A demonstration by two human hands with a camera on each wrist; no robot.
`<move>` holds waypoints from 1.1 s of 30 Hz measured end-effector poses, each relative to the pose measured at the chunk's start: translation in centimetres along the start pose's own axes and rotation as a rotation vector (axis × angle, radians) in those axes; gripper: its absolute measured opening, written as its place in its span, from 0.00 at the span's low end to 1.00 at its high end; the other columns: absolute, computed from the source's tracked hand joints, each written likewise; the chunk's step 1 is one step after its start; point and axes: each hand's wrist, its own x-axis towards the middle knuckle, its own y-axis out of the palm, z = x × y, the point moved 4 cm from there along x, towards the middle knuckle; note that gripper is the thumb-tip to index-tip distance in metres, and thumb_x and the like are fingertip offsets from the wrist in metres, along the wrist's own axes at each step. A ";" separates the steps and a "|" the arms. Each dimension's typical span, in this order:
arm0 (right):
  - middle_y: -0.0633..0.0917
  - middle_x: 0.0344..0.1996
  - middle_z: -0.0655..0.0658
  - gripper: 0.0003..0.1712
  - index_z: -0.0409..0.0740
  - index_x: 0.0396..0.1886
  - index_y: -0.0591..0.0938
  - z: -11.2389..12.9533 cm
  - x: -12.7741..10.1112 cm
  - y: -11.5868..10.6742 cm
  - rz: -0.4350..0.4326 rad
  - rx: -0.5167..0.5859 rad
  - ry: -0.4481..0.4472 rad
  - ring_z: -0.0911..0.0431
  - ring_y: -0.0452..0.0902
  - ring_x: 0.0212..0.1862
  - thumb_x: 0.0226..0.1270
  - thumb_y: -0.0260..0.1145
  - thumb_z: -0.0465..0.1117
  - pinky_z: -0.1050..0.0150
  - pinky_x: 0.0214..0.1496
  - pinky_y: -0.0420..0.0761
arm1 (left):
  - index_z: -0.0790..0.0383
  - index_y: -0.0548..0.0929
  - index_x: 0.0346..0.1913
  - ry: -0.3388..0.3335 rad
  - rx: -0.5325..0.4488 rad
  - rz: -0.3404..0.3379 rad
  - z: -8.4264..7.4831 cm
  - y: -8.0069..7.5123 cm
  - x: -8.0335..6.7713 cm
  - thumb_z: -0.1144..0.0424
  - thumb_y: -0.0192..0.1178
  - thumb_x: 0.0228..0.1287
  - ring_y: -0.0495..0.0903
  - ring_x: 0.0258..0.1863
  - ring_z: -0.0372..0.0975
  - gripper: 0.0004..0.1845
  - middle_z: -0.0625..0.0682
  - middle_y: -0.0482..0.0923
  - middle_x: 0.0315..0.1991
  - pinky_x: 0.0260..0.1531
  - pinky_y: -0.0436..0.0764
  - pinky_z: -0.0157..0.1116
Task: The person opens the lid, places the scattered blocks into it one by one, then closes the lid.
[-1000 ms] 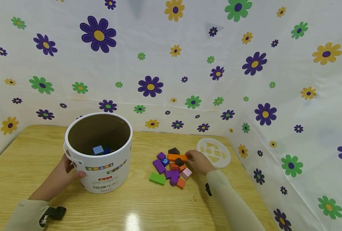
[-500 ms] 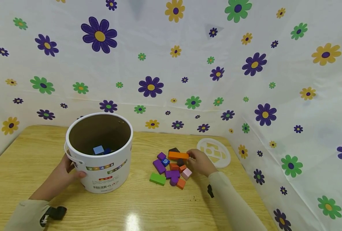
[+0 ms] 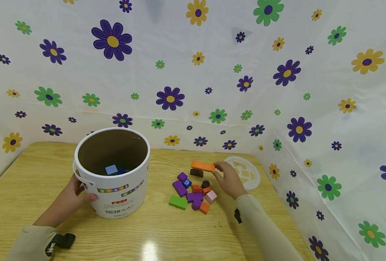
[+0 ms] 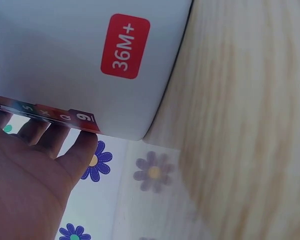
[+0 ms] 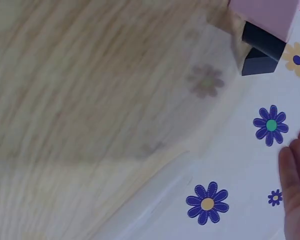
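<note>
A white bucket stands on the wooden table, with a light blue block and other blocks inside. My left hand grips the bucket's side near the handle; in the left wrist view my fingers lie against the bucket. My right hand pinches the end of a long orange block and holds it above the pile. The pile holds a green block, purple blocks, a pink block and a blue numbered cube.
A round white lid with shape cut-outs lies flat behind my right hand. Flowered cloth walls close in the table at the back and right. In the right wrist view a pink block and dark blocks show on the wood.
My right hand has lifted the long orange block up off the pile, uncovering the dark blocks beneath. The left hand and the bucket have stayed still.
</note>
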 end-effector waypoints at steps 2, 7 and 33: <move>0.85 0.54 0.39 0.18 0.37 0.60 0.81 0.3 0.2 -0.3 -0.063 0.010 -0.025 0.44 0.81 0.56 0.75 0.68 0.39 0.47 0.62 0.82 | 0.46 0.35 0.83 0.004 -0.005 0.000 0.0 0.0 0.0 0.47 0.65 0.73 0.47 0.75 0.70 0.53 0.68 0.44 0.79 0.66 0.53 0.77; 0.85 0.52 0.40 0.18 0.38 0.59 0.82 1.1 0.5 -1.0 -0.192 0.035 -0.083 0.44 0.82 0.54 0.73 0.70 0.38 0.46 0.60 0.83 | 0.48 0.35 0.83 0.007 -0.004 0.000 0.0 0.0 -0.1 0.46 0.65 0.73 0.48 0.75 0.69 0.54 0.68 0.45 0.79 0.66 0.53 0.76; 0.85 0.53 0.39 0.18 0.36 0.60 0.82 8.3 2.0 -2.3 -0.364 0.162 -0.255 0.46 0.81 0.55 0.73 0.69 0.35 0.49 0.63 0.82 | 0.43 0.35 0.83 -0.009 0.005 0.002 -0.2 0.1 0.0 0.47 0.65 0.72 0.50 0.74 0.69 0.53 0.68 0.46 0.79 0.66 0.55 0.77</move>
